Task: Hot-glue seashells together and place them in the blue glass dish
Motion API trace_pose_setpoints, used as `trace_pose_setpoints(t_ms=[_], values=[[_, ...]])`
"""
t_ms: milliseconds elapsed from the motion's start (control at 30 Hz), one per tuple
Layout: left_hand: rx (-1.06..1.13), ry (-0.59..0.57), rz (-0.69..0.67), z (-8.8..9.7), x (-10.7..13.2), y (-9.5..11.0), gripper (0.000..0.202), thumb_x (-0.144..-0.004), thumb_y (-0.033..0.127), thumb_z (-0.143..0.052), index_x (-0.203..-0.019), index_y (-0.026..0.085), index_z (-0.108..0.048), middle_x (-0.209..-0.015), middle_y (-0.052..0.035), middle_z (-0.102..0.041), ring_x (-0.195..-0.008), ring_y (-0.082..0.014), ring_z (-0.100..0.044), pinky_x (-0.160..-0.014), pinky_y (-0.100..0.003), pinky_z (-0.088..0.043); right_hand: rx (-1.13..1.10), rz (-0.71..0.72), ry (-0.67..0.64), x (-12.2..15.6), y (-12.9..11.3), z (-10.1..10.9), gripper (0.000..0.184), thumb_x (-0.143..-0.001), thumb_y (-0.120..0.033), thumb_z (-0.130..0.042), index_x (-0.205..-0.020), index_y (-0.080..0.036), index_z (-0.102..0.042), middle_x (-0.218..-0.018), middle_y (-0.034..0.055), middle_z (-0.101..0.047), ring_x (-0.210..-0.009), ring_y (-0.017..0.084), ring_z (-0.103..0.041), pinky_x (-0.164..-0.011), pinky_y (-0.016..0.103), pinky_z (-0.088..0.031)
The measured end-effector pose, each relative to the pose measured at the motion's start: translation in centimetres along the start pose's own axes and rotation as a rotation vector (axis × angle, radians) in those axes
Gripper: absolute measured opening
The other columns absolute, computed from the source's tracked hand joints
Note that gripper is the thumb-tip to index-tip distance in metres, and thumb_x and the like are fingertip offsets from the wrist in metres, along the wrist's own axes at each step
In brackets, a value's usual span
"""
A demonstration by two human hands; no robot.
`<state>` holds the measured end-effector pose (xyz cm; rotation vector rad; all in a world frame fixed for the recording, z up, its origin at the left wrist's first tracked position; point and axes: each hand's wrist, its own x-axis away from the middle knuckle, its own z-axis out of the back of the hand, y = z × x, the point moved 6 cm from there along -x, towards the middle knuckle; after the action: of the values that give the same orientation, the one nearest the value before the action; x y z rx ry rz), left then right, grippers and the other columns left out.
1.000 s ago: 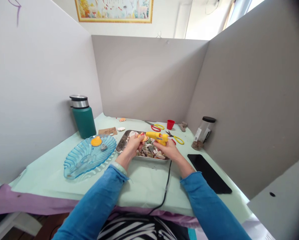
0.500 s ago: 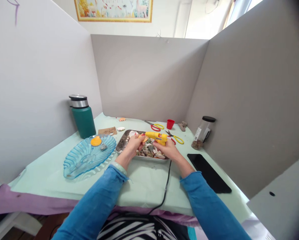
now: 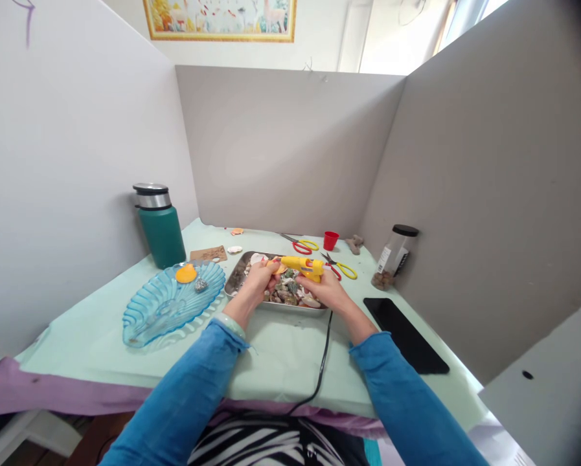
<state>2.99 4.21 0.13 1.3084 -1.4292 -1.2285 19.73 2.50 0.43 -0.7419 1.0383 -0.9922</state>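
Note:
Wrapped round the handle of a yellow hot glue gun (image 3: 300, 263) is my right hand (image 3: 330, 290). The gun's nozzle points left, and its black cord (image 3: 325, 356) runs down over the table edge. My left hand (image 3: 260, 281) is closed on a small flat orange piece (image 3: 281, 268), right at the nozzle tip; its exact kind is hard to make out. Both hands are above a metal tray (image 3: 234, 282) filled with shells and small stones (image 3: 290, 288).
At left lie a blue shell-shaped plate (image 3: 149, 317) holding an orange disc (image 3: 186, 274) and a grey stone (image 3: 201, 285), and a green bottle (image 3: 162, 233). Scissors (image 3: 306, 246) and a red cup (image 3: 331, 241) sit behind; a jar (image 3: 392, 259) and black phone (image 3: 407, 336) stand right.

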Motion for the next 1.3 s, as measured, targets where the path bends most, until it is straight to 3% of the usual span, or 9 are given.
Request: trace_pose_setpoints(t_ms=[500, 733, 1300], values=[[-0.014, -0.026, 0.038, -0.3, 0.1, -0.1, 0.021, -0.081, 0.023, -0.061, -0.065, 0.016, -0.050, -0.047, 0.0045, -0.048, -0.031, -0.0032, -0.032, -0.034, -0.019, -0.017, -0.013, -0.027, 0.024, 0.3, -0.1, 0.1, 0.029, -0.074, -0.044, -0.071, -0.079, -0.015, -0.068, -0.058, -0.0001, -0.060, -0.051, 0.013, -0.051, -0.050, 0.025, -0.039], [0.022, -0.015, 0.019, -0.1, 0.1, 0.1, 0.028, -0.079, 0.029, -0.068, -0.064, 0.017, -0.048, -0.047, 0.0053, -0.047, -0.031, -0.0019, -0.031, -0.034, -0.018, -0.018, -0.005, 0.010, 0.012, 0.1, -0.3, 0.0, 0.027, -0.073, -0.043, -0.072, -0.074, -0.016, -0.067, -0.060, 0.0014, -0.063, -0.055, 0.014, -0.055, -0.053, 0.026, -0.041], [0.008, -0.035, 0.041, -0.4, 0.3, 0.1, 0.025, -0.079, 0.026, -0.065, -0.062, 0.017, -0.048, -0.047, 0.0054, -0.045, -0.032, -0.0024, -0.030, -0.035, -0.018, -0.017, 0.006, 0.000, 0.025, 0.3, -0.6, 0.1, 0.028, -0.073, -0.044, -0.070, -0.076, -0.017, -0.067, -0.058, 0.0004, -0.061, -0.052, 0.014, -0.053, -0.050, 0.026, -0.040]])
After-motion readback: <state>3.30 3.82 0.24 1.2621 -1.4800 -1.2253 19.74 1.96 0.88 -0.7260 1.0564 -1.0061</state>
